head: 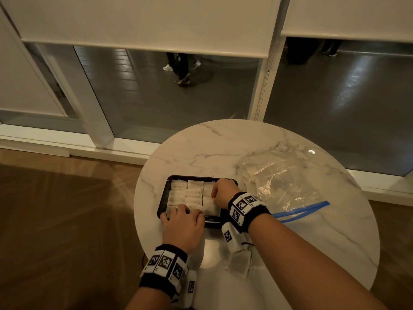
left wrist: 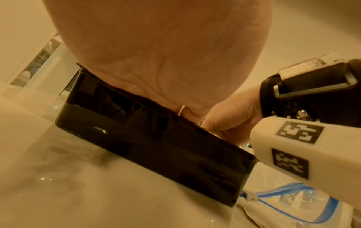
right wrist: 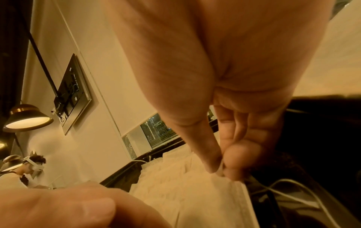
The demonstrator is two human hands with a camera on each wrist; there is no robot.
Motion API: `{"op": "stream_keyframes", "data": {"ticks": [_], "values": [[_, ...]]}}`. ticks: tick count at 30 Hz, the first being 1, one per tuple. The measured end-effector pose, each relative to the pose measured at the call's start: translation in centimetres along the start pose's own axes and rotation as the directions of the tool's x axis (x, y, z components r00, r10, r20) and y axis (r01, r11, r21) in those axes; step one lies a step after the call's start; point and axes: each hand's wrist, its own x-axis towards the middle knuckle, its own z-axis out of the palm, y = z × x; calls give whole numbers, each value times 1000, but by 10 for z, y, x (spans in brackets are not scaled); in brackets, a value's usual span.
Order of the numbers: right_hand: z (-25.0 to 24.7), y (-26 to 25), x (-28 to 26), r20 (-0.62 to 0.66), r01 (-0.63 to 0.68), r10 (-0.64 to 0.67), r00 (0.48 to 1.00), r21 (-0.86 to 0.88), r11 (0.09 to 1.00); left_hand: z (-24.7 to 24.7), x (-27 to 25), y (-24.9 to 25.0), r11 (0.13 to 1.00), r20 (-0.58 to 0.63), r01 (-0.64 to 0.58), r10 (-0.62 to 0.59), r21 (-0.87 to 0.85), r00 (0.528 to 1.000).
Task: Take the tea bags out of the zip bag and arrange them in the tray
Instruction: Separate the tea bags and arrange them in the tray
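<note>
A black tray [head: 164, 191] on the round marble table [head: 223, 148] holds white tea bags [head: 192, 193] laid in overlapping rows. My left hand [head: 182, 214] rests on the near-left tea bags, fingers laid over them and thumb at the tray's left rim; in the left wrist view its palm [left wrist: 166, 54] hides the tray's [left wrist: 156, 146] inside. My right hand [head: 215, 195] is over the right row. There its thumb and forefinger [right wrist: 220, 169] pinch the top edge of a tea bag [right wrist: 205, 200]. The clear zip bag [head: 281, 184] with a blue zipper lies crumpled to the right.
A few loose tea bags [head: 239, 262] lie on the table under my right forearm, near the front edge. The zip bag's blue-edged mouth [left wrist: 293, 208] lies just beside the tray's right end. Beyond the table are a wooden floor and glass doors with lowered blinds.
</note>
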Motion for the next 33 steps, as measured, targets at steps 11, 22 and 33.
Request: {"op": "stream_keyframes", "data": {"ticks": [11, 22, 33], "values": [[2, 1, -1, -5, 31, -31, 1000, 20, 999, 2, 0, -2, 1000, -11, 2, -2, -9, 1000], [-22, 21, -31, -191, 63, 6, 982, 354, 933, 1, -2, 0, 999, -10, -20, 20, -40, 1000], [-46, 63, -118, -168, 94, 67, 983, 791, 604, -22, -8, 27, 826, -309, -335, 206, -453, 928]]}}
